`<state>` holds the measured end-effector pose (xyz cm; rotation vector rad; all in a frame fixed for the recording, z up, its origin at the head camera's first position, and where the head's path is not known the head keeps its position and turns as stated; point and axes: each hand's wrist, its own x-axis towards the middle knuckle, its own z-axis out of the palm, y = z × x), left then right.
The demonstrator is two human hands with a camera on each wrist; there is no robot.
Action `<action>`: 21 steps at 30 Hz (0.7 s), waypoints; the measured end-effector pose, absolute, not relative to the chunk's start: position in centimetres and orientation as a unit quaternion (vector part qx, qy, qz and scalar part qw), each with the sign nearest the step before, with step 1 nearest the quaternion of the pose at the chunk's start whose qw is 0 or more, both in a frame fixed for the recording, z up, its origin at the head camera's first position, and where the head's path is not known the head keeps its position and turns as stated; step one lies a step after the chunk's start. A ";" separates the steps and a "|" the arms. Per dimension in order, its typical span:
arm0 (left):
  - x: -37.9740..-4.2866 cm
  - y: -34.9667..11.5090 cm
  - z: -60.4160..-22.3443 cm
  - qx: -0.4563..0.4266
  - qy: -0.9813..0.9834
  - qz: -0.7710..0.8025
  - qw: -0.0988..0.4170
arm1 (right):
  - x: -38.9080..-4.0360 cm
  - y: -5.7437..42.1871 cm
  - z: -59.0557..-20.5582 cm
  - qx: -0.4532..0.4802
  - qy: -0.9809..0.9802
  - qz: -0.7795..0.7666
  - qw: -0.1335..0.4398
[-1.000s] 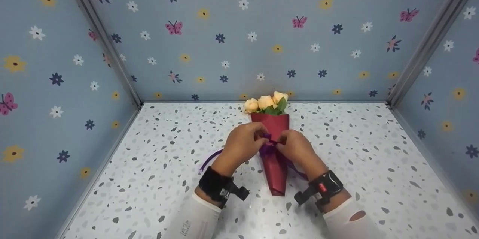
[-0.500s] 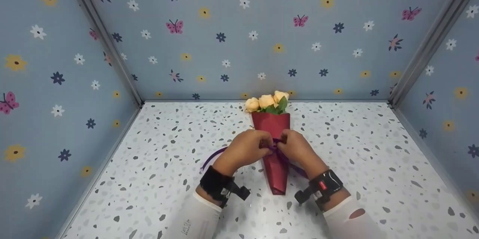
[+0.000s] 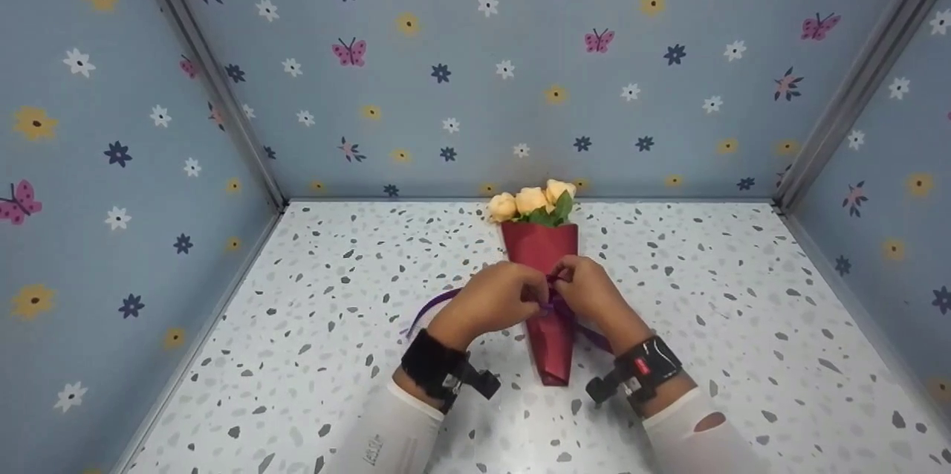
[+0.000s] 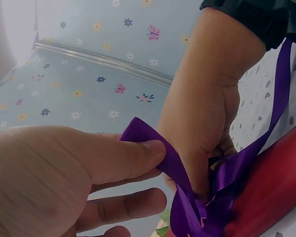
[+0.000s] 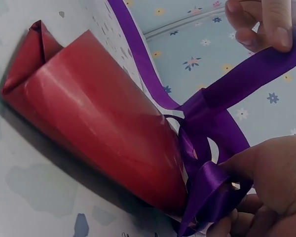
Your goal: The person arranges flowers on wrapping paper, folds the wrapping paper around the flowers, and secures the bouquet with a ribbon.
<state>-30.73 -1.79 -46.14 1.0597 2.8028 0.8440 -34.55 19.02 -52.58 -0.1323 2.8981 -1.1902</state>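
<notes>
A bouquet lies on the table, with cream-yellow roses (image 3: 532,200) at its far end and a red paper wrap (image 3: 551,355) tapering toward me. Purple ribbon (image 5: 256,79) goes round the wrap's middle and gathers in loops there. My left hand (image 3: 499,296) pinches one stretch of ribbon between thumb and fingers, its folded end standing up past the thumb (image 4: 155,148) in the left wrist view. Close by on the right, my right hand (image 3: 591,288) pinches the ribbon at the loops (image 5: 209,190); its fingertips are partly hidden behind them.
Loose ribbon tails trail to the left (image 3: 427,307) and right of the wrap on the speckled white table (image 3: 334,385). Blue flower-patterned panels (image 3: 461,88) stand at the back and both sides. Each wrist wears a black strap with a camera.
My left hand has moved slightly toward me and to the right, still with ribbon in its fingers. The right hand stays nearly in place at the loops. The bouquet has not visibly moved.
</notes>
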 end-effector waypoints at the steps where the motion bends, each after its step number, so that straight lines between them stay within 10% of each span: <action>1: -30.7 -1.7 -46.2 0.344 0.900 0.268 0.016 | -34.6 19.1 -52.6 -0.045 0.922 -0.385 0.005; 21: -30.8 -0.3 -49.0 0.382 0.887 0.251 0.067 | -34.6 20.8 -51.9 -0.071 0.882 -0.455 0.099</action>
